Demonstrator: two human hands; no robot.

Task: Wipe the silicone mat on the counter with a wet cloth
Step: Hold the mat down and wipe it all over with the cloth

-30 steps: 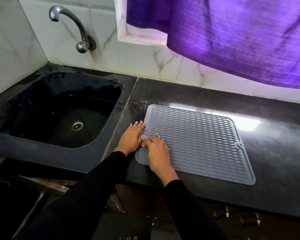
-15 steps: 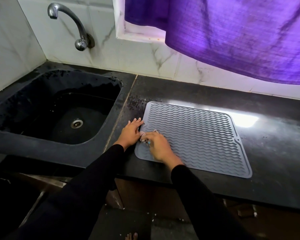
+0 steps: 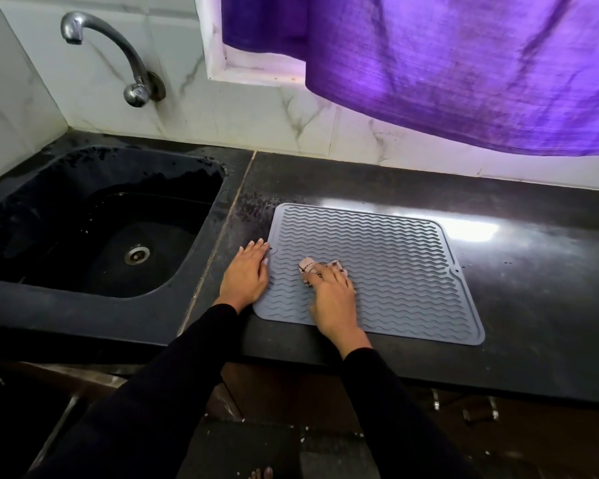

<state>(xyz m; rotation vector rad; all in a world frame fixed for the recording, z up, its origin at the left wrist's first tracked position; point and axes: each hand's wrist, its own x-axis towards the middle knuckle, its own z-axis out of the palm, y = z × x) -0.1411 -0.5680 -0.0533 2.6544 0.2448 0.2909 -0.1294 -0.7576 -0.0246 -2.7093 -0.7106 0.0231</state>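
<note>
1. Nearest the camera, two black sleeves (image 3: 173,392) are seen reaching up to the front edge of the dark polished stone counter (image 3: 533,278).
2. The grey, wavy-ribbed rectangular silicone mat (image 3: 388,267) is laid flat on that counter, close to its front edge.
3. The right hand (image 3: 331,299) is pressed down on the left part of the mat, its fingers curled over a small crumpled pale cloth with a dark check pattern (image 3: 308,267); the cloth is gripped against the ribs and partly hidden under the fingers.
4. The left hand (image 3: 246,271) is laid open and flat, palm down, at the mat's left edge, with the fingertips touching the rim and the palm resting on the counter.
5. Left of the mat, beyond a seam in the counter, the black rectangular sink (image 3: 83,167) is set. Droplets are seen on its walls, and only a round metal drain (image 3: 136,254) is visible in its basin.
6. Behind the sink, far left of the mat, a curved metal tap (image 3: 118,53) is mounted on the white marble-patterned wall tiles (image 3: 222,112).
7. Farthest back, above the mat, a purple curtain (image 3: 464,63) is hung over a window recess.
</note>
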